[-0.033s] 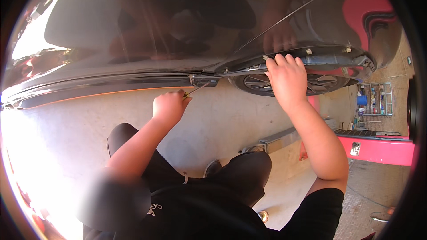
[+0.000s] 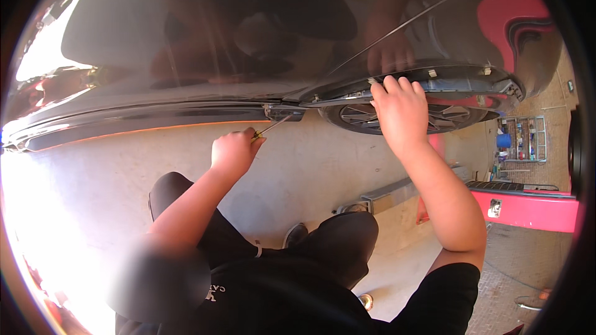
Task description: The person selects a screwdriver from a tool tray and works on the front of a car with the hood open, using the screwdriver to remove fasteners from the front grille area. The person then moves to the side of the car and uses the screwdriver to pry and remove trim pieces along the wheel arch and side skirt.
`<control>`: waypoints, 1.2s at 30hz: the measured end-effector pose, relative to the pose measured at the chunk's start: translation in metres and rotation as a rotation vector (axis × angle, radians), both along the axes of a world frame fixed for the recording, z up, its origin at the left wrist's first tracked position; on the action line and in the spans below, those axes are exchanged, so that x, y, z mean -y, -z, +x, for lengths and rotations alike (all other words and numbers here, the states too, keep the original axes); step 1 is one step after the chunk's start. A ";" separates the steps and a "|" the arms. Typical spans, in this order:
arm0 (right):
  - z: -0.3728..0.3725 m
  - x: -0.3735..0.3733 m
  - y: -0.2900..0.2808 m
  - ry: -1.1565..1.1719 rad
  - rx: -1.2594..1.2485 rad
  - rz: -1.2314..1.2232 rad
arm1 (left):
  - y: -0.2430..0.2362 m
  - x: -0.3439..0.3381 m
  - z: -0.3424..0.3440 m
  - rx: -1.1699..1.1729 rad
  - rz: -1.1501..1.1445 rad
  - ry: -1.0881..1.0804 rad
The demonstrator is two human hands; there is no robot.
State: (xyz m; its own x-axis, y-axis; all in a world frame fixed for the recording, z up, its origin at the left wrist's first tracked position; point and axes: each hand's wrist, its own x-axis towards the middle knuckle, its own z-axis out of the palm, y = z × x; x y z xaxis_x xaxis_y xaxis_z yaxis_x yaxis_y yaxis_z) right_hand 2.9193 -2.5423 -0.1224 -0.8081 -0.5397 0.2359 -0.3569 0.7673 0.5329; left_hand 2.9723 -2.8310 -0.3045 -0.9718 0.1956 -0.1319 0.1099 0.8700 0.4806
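Observation:
My left hand (image 2: pixel 234 154) is closed round the handle of a screwdriver (image 2: pixel 272 127). Its thin shaft slants up to the right, with the tip at the exposed end of the dark sill (image 2: pixel 285 115), just ahead of the wheel. My right hand (image 2: pixel 401 111) grips the lower edge of the car's wheel arch (image 2: pixel 459 82), fingers curled up against it. Below that edge the wheel (image 2: pixel 359 119) shows, partly behind my right hand. Small pale clips (image 2: pixel 433 73) sit along the arch. Just what the screwdriver tip touches is too small to tell.
The glossy dark car body (image 2: pixel 248 31) fills the top and mirrors my arms. At the right stand a pink-red panel (image 2: pixel 534 209) and a wire rack (image 2: pixel 543 139) with several items. A grey beam (image 2: pixel 391 195) lies on the floor past my knee.
My left hand and the screwdriver have shifted very slightly. My right hand stays on the wheel arch.

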 end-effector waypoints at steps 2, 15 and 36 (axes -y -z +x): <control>0.001 0.002 0.001 -0.019 0.024 -0.056 | 0.025 0.010 0.015 -0.028 0.123 -0.030; 0.010 0.008 0.010 0.052 0.009 -0.133 | 0.042 0.022 0.023 0.060 0.352 0.049; 0.118 -0.011 0.069 0.177 0.770 -1.010 | 0.011 -0.043 0.062 0.488 1.105 0.056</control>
